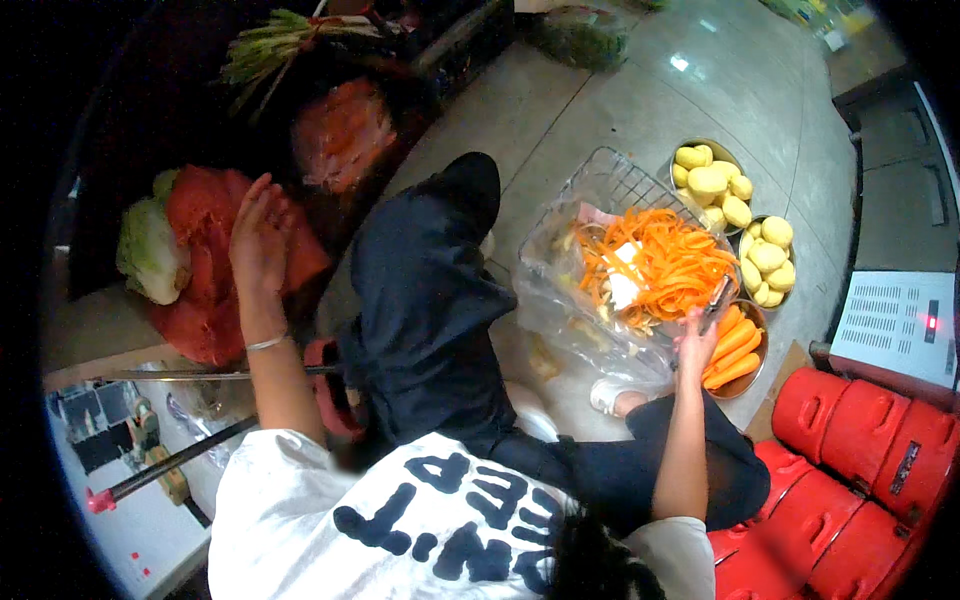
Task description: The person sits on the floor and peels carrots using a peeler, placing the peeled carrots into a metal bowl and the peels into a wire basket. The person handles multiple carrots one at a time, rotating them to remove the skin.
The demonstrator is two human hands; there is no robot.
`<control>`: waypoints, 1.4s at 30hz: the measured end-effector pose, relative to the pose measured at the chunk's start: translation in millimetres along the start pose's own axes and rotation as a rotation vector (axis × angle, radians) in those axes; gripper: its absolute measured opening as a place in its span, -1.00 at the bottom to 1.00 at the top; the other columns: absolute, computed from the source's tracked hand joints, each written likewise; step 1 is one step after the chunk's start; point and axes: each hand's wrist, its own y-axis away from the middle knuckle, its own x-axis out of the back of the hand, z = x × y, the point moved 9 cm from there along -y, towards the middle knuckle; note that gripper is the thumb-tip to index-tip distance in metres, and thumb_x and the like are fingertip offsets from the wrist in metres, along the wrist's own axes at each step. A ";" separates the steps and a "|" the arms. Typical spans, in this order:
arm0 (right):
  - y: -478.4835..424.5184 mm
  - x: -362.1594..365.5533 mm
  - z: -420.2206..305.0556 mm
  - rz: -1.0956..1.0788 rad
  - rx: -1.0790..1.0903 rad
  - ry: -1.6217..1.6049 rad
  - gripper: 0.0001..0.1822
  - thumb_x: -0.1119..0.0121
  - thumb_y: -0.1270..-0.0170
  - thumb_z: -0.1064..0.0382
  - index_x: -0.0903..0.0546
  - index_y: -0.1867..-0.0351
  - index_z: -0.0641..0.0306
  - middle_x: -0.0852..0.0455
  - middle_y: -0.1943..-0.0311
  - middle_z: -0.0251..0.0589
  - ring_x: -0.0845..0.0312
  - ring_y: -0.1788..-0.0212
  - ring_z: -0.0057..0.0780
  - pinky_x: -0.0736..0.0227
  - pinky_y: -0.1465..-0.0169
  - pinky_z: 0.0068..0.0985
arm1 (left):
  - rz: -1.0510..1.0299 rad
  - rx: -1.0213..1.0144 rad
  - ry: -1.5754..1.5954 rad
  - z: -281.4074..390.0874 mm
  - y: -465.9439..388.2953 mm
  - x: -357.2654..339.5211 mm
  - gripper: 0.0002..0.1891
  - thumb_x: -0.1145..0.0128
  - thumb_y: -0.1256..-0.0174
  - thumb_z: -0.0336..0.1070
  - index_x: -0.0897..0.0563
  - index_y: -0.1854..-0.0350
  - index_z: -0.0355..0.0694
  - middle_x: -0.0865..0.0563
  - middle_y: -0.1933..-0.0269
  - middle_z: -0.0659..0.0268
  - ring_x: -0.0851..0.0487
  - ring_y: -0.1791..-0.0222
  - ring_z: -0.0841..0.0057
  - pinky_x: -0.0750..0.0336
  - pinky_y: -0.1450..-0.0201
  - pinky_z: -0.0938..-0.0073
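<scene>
My left hand (262, 232) is raised at a red plastic bag (202, 262), fingers extended, with nothing visible in it. Whether it touches the bag is unclear. A pale green Chinese cabbage (154, 247) lies against the bag's left side. In my right hand (697, 336) is a peeler (716, 300), held at the near right edge of a wire basket (615, 176). Orange carrot peels (667, 251) are heaped in the basket over its clear plastic liner (547, 300). Just right of that hand, a metal bowl (752, 379) holds several peeled carrots (733, 349).
Peeled potatoes fill two metal bowls, a far one (707, 180) and a nearer one (766, 259). Red plastic containers (847, 450) stand at the right, below a white vented appliance (892, 322). Another filled plastic bag (345, 135) and green stalks (270, 49) lie at the upper left.
</scene>
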 end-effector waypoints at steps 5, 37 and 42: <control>-34.7 41.1 -6.0 0.173 0.350 0.475 -0.61 -0.15 -0.33 0.13 -0.49 -0.03 0.40 -0.71 0.20 0.11 -0.63 0.11 0.03 -0.44 0.04 -0.20 | -0.101 0.049 0.001 -25.4 -2.4 -1.5 -0.64 -0.08 -0.36 -0.34 -0.50 -0.19 -0.20 -0.61 0.01 0.32 -0.54 0.09 0.53 -0.44 -0.02 0.46; 10.8 -18.6 -164.3 -0.874 0.162 0.906 -0.49 -0.11 -0.34 0.06 -0.43 -0.26 0.21 -0.70 0.16 -0.04 -0.68 0.23 -0.37 -0.54 0.26 -0.39 | -0.336 -0.669 -0.612 2.4 115.5 -180.1 -0.82 0.00 -0.41 -0.49 -0.61 0.05 -0.35 -0.66 0.08 0.32 -0.56 0.16 0.64 -0.41 0.11 0.66; -28.4 189.9 -145.9 -0.259 0.371 0.553 -0.69 -0.20 -0.30 0.11 -0.61 0.11 0.32 -0.63 0.47 -0.32 -0.49 0.45 -0.61 -0.41 0.34 -0.55 | -0.263 -0.677 -0.559 7.1 123.2 -184.4 -0.79 -0.02 -0.43 -0.41 -0.60 -0.01 -0.33 -0.66 0.22 0.34 -0.53 0.26 0.64 -0.42 0.11 0.65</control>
